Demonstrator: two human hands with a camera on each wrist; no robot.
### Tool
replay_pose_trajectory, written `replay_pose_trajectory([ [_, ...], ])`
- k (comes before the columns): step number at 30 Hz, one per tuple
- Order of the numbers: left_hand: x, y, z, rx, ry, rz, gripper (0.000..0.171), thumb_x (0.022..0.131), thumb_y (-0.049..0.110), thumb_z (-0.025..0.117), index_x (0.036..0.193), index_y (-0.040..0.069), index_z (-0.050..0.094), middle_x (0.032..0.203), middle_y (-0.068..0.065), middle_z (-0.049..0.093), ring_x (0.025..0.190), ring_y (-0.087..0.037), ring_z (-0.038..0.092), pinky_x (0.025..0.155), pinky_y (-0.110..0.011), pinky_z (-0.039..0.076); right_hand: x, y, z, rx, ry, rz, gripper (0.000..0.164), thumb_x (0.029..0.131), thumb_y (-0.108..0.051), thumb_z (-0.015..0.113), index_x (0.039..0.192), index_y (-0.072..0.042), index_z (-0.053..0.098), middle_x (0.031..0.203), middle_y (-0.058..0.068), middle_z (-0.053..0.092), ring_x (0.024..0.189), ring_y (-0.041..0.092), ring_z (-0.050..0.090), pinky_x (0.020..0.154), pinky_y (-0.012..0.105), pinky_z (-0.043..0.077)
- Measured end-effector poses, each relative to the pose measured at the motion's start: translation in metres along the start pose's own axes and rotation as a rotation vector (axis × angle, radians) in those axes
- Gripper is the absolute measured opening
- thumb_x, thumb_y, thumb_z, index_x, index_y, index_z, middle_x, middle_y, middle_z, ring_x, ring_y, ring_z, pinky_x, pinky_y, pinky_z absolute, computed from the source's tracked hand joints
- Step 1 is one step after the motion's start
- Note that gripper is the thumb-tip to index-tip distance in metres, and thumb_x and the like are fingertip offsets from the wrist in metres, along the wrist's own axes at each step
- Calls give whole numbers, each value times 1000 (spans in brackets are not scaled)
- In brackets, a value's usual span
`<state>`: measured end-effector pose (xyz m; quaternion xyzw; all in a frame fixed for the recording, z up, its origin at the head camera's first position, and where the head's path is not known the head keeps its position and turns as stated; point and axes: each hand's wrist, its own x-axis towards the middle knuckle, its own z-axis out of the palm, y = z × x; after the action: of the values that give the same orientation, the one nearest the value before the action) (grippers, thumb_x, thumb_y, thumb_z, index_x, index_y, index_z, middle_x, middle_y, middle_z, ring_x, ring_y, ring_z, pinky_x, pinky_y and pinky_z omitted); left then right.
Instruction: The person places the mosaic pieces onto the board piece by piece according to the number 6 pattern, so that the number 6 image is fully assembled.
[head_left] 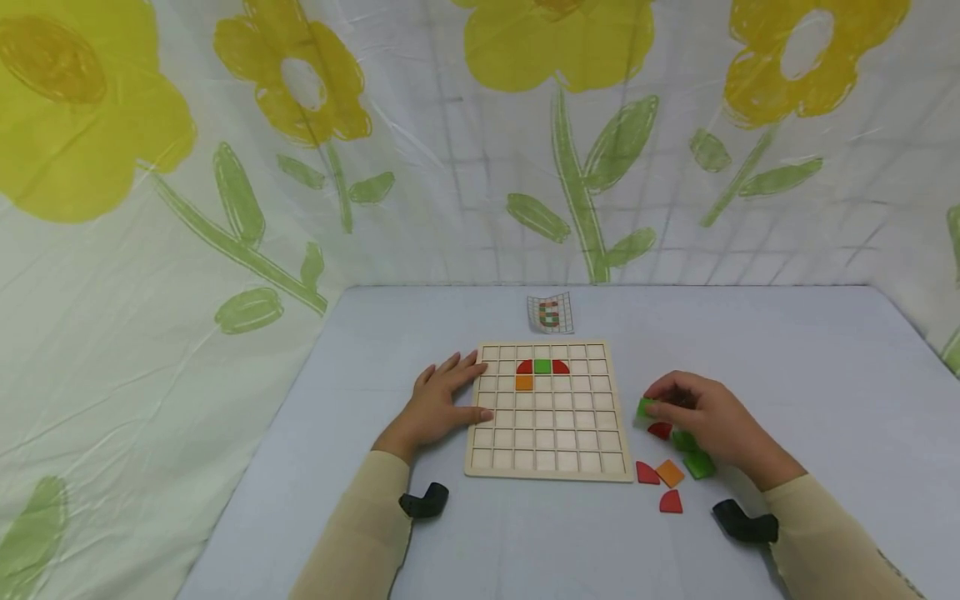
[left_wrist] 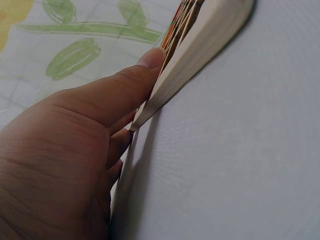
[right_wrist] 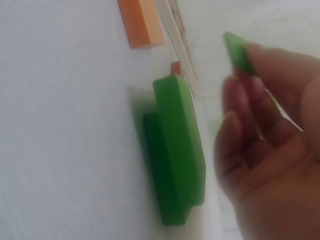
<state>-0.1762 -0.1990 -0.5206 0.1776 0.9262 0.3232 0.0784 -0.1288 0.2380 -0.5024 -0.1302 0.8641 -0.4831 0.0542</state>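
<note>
Creased pale cloth (head_left: 420, 225) printed with yellow flowers and green leaves hangs behind a table (head_left: 750, 333) under a smooth, bluish-white cover. Nearest its far edge is a small curled card (head_left: 550, 313) with a gridded colour pattern, beyond the left grip (head_left: 435, 408) and to its right.

That grip is spread wide, fingers extended, holding nothing up; its thumb and fingertips rest on the left edge of a square board (head_left: 562, 419). The board is pale wood with a rounded corner and a grid of shallow square cells, lying flat to the left of the right grip (head_left: 705, 421). Seated in its upper cells are a row of red quarter-circle (head_left: 525, 367), green square (head_left: 542, 367) and another red quarter-circle (head_left: 560, 367), with an orange square (head_left: 524, 382) below the first.

The right grip is nearly closed, pinching a smooth, thin green tile (head_left: 643, 408) between thumb and fingertips, one sharp corner poking out, just beside the board's right edge. Close beneath this grip lie a red piece (head_left: 660, 430) and two thick green blocks (head_left: 699, 464); nearer the wearer and to its left are an orange block (head_left: 671, 473) and two red quarter-circles (head_left: 647, 473).
</note>
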Motion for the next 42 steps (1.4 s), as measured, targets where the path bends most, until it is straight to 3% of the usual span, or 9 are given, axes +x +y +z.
replay_pose_trajectory([
  [13, 1, -2, -1, 3, 11, -13, 89, 91, 51, 88, 166, 20, 50, 175, 11, 28, 165, -18, 12, 129, -49, -4, 3, -13, 1, 82, 30, -10, 20, 105, -21, 77, 119, -6, 75, 109, 6, 75, 97, 28, 71, 83, 30, 61],
  [31, 1, 0, -1, -29, 2, 0, 89, 91, 48, 88, 166, 20, 50, 176, 10, 27, 165, -18, 12, 129, -50, -5, -1, -42, 4, 88, 10, -56, 18, 106, -17, 76, 118, -5, 75, 111, 5, 76, 103, 36, 74, 87, 38, 63],
  [42, 3, -3, 3, -14, 8, -13, 88, 91, 49, 89, 166, 22, 51, 176, 12, 28, 164, -16, 11, 129, -48, -4, 9, -65, 11, 127, -8, -182, 15, 106, -11, 75, 119, -4, 74, 110, 5, 76, 100, 32, 74, 88, 33, 62],
])
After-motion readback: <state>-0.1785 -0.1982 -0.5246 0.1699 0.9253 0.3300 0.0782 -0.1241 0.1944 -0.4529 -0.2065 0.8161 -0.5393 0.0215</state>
